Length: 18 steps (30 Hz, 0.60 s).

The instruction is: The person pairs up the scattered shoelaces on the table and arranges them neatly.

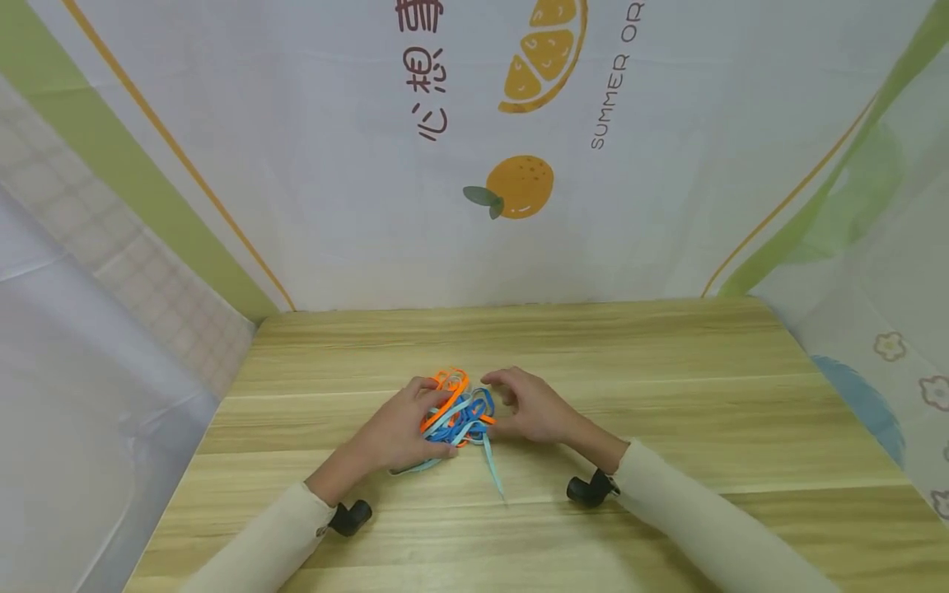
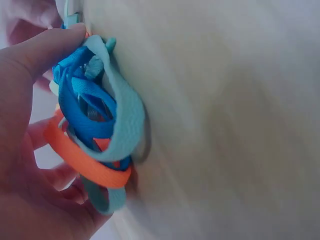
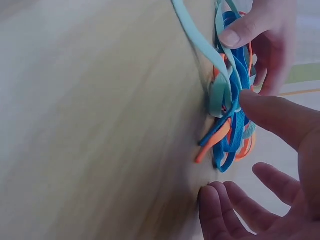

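Observation:
A tangled bundle of flat shoelaces (image 1: 463,422) in orange, blue and pale mint lies on the table in the head view. My left hand (image 1: 404,428) holds its left side, thumb over the near edge and fingers curved round the far side. In the left wrist view, mint, blue and orange loops (image 2: 97,115) bulge out between thumb and fingers. From the right, my right hand (image 1: 537,408) cups the bundle loosely. Its thumb (image 3: 275,115) overlaps the laces in the right wrist view, while the other fingers are spread apart from them.
The wood-grain table (image 1: 667,379) extends all around the bundle. A loose mint lace end (image 1: 493,469) trails toward the front. Behind stands a white cloth (image 1: 356,231) printed with oranges. Black wrist cameras (image 1: 352,517) hang under both cuffs.

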Motion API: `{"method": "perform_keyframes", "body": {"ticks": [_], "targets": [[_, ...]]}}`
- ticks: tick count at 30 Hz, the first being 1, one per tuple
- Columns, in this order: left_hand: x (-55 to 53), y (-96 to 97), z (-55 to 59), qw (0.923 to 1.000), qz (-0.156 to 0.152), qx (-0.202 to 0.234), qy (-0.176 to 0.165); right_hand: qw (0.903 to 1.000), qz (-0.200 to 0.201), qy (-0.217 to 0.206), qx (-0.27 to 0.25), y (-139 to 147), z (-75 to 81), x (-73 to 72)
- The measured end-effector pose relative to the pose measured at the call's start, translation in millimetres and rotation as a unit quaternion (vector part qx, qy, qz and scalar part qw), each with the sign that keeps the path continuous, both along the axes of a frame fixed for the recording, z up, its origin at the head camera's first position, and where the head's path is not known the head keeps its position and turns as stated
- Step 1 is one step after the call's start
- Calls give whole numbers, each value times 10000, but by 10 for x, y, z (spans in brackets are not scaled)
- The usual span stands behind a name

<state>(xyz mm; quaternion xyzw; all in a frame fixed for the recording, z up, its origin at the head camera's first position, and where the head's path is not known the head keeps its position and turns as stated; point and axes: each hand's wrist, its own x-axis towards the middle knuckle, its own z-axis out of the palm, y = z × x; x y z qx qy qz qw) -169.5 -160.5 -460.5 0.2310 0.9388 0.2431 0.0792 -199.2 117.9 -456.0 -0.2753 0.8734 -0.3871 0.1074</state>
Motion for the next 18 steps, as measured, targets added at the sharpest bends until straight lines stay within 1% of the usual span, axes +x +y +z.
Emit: {"method": "perform_keyframes", "body": {"ticks": [5, 11, 14, 18], "targets": [[90, 264, -4, 9995, -161, 236, -102, 9999, 62, 145, 40, 177, -6, 80], [197, 533, 9, 9989, -287, 371, -79, 9994, 118, 301, 114, 395, -30, 163], [227, 649, 14, 9985, -378, 392, -68, 9993, 153, 340, 42, 513, -37, 201], [252, 775, 33, 9980, -499, 384, -56, 9994, 96, 323, -66, 671, -48, 251]]}}
